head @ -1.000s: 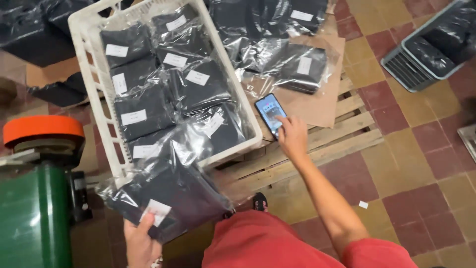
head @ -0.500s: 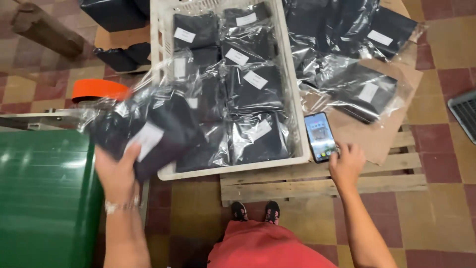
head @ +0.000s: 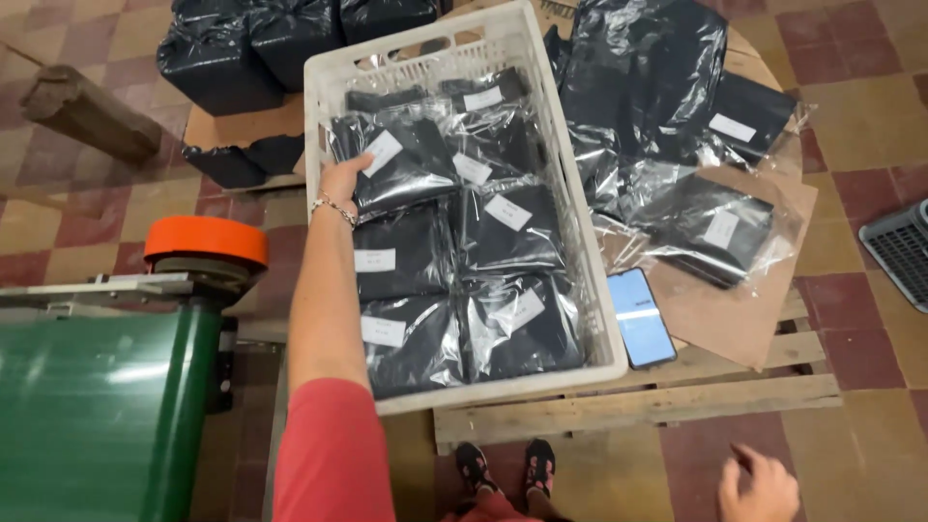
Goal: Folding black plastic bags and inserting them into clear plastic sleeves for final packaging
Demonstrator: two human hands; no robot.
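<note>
The left hand [head: 340, 182] reaches into the white plastic crate [head: 580, 242] and closes its fingers on the edge of a clear-wrapped black package [head: 411, 164], which lies in the crate's far left part with a white rectangular label [head: 383, 152] tilted just beside the thumb. A thin bracelet [head: 333, 208] circles that wrist. The right hand [head: 759, 483] hangs low at the bottom edge over the tiled floor [head: 870, 454], fingers loosely spread and holding nothing. The crate rests on a wooden pallet [head: 628, 406] and is filled with more black packages in two rows, each in glossy clear film with a small white label on top; the near-left label [head: 384, 332] is a flat rectangle. To the right of the crate, loose packages [head: 696, 222] of the same kind lie piled on brown cardboard [head: 735, 319], and a phone [head: 641, 317] with a lit blue screen lies just beside the crate's wall. At left stands a green machine [head: 97, 416] with an orange round cap [head: 206, 240].
</note>
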